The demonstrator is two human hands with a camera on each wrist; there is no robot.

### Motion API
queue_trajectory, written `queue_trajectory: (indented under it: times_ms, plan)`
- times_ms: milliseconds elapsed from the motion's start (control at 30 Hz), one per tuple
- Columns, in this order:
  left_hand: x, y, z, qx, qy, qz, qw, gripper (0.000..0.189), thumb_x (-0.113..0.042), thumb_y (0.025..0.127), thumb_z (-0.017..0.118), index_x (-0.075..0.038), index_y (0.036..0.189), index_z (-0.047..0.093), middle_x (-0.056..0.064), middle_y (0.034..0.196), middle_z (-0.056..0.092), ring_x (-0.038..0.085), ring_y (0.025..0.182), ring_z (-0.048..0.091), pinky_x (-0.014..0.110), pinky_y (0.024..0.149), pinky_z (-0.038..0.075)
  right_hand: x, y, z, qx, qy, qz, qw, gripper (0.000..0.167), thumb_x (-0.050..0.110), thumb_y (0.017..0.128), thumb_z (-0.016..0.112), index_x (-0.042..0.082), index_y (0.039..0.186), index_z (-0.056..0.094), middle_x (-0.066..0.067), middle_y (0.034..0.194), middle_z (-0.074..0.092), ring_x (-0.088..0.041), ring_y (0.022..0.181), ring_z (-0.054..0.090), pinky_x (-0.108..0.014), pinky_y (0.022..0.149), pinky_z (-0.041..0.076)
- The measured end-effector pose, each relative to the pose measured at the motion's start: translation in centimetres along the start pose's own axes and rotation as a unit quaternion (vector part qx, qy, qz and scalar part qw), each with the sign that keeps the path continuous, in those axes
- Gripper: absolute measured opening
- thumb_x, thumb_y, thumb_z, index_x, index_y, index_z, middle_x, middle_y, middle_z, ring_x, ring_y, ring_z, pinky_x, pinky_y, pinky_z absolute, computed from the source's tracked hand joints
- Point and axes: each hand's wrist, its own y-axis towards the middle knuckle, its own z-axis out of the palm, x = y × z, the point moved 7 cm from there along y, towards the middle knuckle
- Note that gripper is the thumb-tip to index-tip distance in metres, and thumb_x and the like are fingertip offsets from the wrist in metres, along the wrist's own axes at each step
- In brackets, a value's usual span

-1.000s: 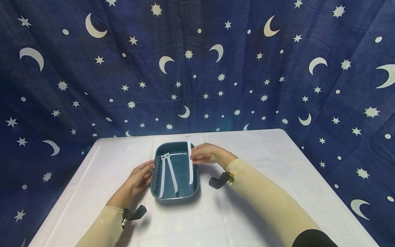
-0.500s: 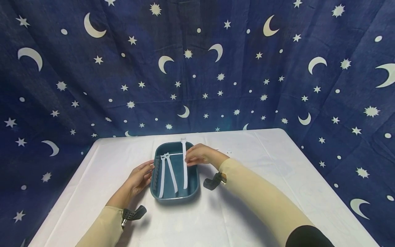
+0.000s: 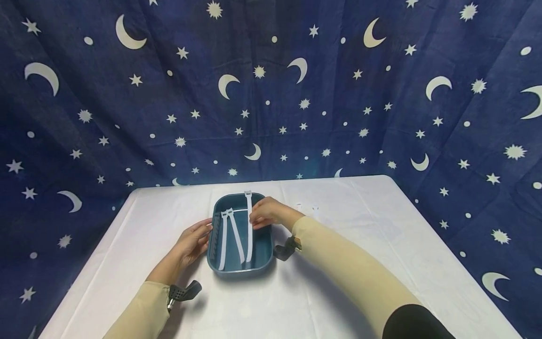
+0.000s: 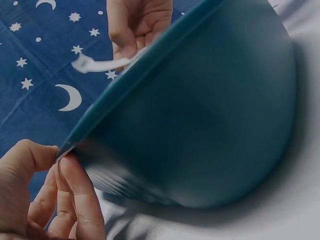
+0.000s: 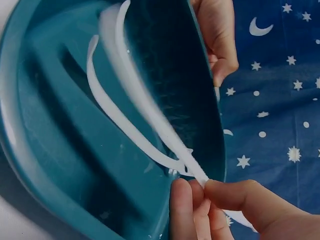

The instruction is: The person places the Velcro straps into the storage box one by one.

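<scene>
My left hand [image 3: 192, 242] pinches the left rim of a teal plastic tub [image 3: 261, 247]; in the left wrist view the thumb and fingers [image 4: 87, 197] meet at that rim. Above the tub's right half, my right hand [image 3: 269, 213] pinches a white cable strap [image 3: 249, 242] partway along its length. Its slotted head points toward the far rim. Two similar straps, a left one [image 3: 223, 242] and a slanted one [image 3: 237, 240], lie inside the tub, heads close together. In the right wrist view the held strap [image 5: 137, 100] crosses in front of another strap [image 5: 120, 120].
The tub stands on a table with a white cloth [image 3: 338, 282]. Small white pieces [image 3: 315, 207] show faintly on the cloth beyond my right forearm. A dark blue curtain [image 3: 271, 117] with moons and stars hangs behind the table.
My right hand has carried the strap leftward from the tub's right edge toward the two lying straps. The left hand has stayed on the rim.
</scene>
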Motion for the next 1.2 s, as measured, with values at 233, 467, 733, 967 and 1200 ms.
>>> queue_trajectory:
  times_ms: [233, 467, 733, 967, 1200]
  plan:
    - [0.0, 0.1, 0.0, 0.001, 0.000, -0.003, 1.0000, 0.059, -0.017, 0.095, 0.058, -0.010, 0.150, 0.037, -0.007, 0.096, 0.065, 0.002, 0.083, 0.064, 0.018, 0.075, 0.060, 0.2, 0.2, 0.4, -0.023, -0.031, -0.024, 0.9990, 0.020, -0.017, 0.076, 0.061, 0.002, 0.075, 0.054, -0.012, 0.072, 0.062, -0.016, 0.058, 0.061, -0.035, 0.071, 0.064]
    - [0.1, 0.3, 0.1, -0.004, -0.001, -0.007, 1.0000, 0.058, -0.014, 0.094, 0.057, -0.010, 0.149, 0.040, -0.007, 0.096, 0.066, 0.004, 0.083, 0.065, 0.019, 0.075, 0.060, 0.3, 0.3, 0.9, -0.058, -0.087, -0.032, 0.9940, 0.019, -0.018, 0.074, 0.063, 0.000, 0.071, 0.057, -0.008, 0.057, 0.055, -0.015, 0.050, 0.057, -0.037, 0.071, 0.064]
    - [0.1, 0.2, 0.1, -0.002, -0.004, -0.006, 1.0000, 0.058, -0.015, 0.095, 0.058, -0.009, 0.149, 0.039, -0.006, 0.096, 0.066, 0.004, 0.084, 0.064, 0.018, 0.074, 0.060, 0.0, 1.3, 1.4, -0.083, -0.170, -0.024, 0.9816, 0.018, -0.016, 0.073, 0.070, -0.001, 0.073, 0.059, -0.008, 0.064, 0.056, -0.020, 0.056, 0.065, -0.037, 0.074, 0.063]
    - [0.0, 0.2, -0.1, -0.006, -0.005, -0.003, 1.0000, 0.058, -0.016, 0.094, 0.058, -0.009, 0.149, 0.039, -0.006, 0.098, 0.066, 0.004, 0.085, 0.064, 0.019, 0.076, 0.060, -0.5, 2.9, 2.0, -0.107, -0.224, -0.012, 0.9686, 0.015, -0.014, 0.069, 0.075, -0.002, 0.072, 0.066, -0.009, 0.061, 0.060, -0.017, 0.049, 0.063, -0.029, 0.062, 0.063]
    - [0.2, 0.2, -0.1, -0.008, -0.009, -0.003, 0.9999, 0.057, -0.016, 0.094, 0.059, -0.009, 0.148, 0.041, -0.007, 0.096, 0.065, 0.004, 0.084, 0.064, 0.018, 0.077, 0.059, -1.5, 3.5, 2.5, -0.111, -0.252, 0.012, 0.9612, 0.018, -0.012, 0.070, 0.077, 0.001, 0.073, 0.065, -0.009, 0.064, 0.062, -0.015, 0.049, 0.062, -0.023, 0.054, 0.060]
